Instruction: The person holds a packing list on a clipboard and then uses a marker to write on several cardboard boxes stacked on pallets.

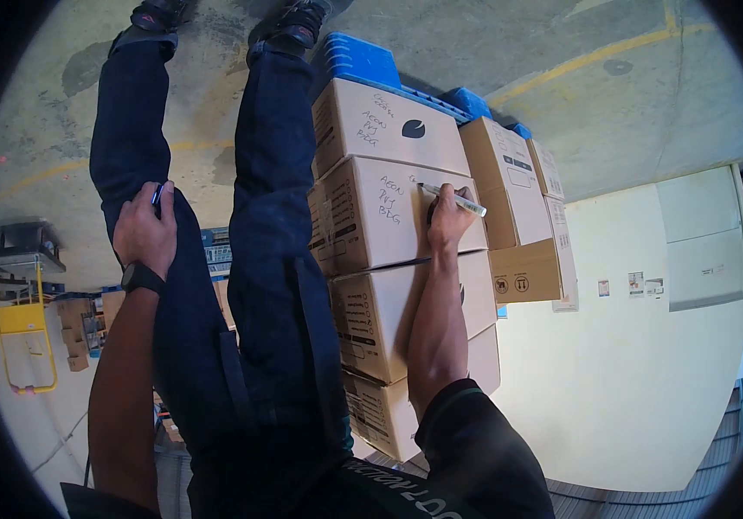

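Observation:
My right hand (447, 218) grips a marker (472, 208) with a pale barrel. Its dark tip is right at the face of a cardboard box (363, 203), beside a short handwritten mark. "AEON", "PVJ" and "BDG" are handwritten on this box too. The adjoining cardboard box (363, 99) bears similar writing and a dark leaf-shaped print. Against my trouser leg near the knee rests my left hand (144, 229), a watch on its wrist. Its fingers are closed around a small dark, pen-like thing (157, 198), partly hidden.
More cardboard boxes (358, 324) belong to the same stack, which stands on a blue pallet (358, 60). Other boxes (518, 199) are stacked alongside. A yellow-handled trolley (23, 320) stands at the left. The concrete floor (510, 39) carries yellow lines. A pale wall (614, 372) shows at the right.

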Action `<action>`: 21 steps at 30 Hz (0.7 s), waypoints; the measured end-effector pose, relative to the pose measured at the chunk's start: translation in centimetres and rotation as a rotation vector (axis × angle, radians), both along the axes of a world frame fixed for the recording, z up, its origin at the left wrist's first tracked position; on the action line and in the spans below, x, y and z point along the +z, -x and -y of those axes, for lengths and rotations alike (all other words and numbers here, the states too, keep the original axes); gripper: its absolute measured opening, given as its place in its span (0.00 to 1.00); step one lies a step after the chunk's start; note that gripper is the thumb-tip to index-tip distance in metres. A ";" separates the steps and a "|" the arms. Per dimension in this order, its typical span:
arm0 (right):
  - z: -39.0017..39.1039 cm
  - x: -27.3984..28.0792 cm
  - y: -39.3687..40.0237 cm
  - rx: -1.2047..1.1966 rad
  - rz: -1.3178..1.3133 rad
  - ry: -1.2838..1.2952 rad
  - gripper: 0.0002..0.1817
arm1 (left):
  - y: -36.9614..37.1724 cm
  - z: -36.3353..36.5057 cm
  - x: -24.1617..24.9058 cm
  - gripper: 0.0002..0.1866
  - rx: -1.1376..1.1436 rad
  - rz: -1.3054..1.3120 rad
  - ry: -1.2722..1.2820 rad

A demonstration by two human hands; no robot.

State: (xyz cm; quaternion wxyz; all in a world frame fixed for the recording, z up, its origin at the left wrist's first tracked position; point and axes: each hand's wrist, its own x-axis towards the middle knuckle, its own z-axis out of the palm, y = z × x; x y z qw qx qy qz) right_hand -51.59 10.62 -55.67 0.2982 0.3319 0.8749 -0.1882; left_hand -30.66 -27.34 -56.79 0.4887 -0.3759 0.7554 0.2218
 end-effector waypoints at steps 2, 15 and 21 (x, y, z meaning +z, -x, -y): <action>-0.7 -0.4 -0.3 0.073 -0.031 -0.003 0.15 | 0.2 0.0 0.1 0.16 -0.003 -0.001 0.000; 1.2 1.3 -0.3 0.044 0.023 0.019 0.14 | 0.2 0.1 0.1 0.17 0.015 0.052 -0.016; 1.2 1.3 -0.2 0.030 0.030 0.012 0.14 | 0.0 0.0 0.0 0.17 0.008 0.008 0.000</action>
